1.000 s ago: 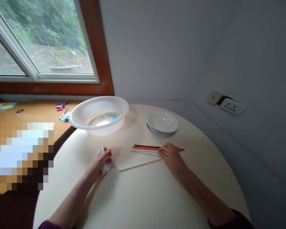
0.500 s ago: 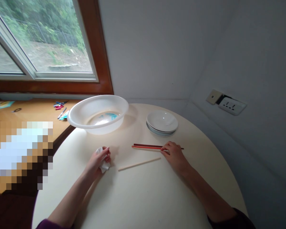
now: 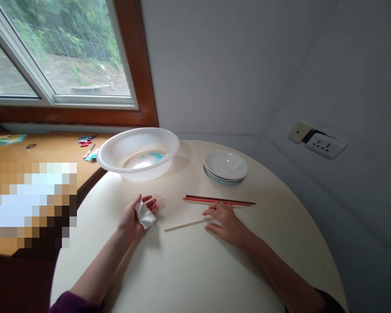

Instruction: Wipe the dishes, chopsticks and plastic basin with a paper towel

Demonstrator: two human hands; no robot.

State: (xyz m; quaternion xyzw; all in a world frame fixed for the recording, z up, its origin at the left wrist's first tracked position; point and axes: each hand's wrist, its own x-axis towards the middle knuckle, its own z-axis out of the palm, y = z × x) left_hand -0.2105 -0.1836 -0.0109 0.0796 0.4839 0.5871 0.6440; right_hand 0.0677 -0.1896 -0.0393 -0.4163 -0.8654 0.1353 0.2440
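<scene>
- Well, the left hand is turned palm up, fingers loosely spread, with a white tissue lying across the palm.
- The right hand is palm down, fingers apart and slightly bent, over the right end of a pale stick — whether the fingertips touch it, I cannot tell.
- Just beyond those fingers, a dark brown stick and a red stick lie nearly side by side, a thinner pale one showing along the red.
- Stacked plates sit farther back, with a strip of tabletop between them and the sticks.
- The wide basin stands at the far left — its rim seen past the edge of the round table.
- A broad stretch of tabletop separates the forearms, and each hand is well inside the edge.
</scene>
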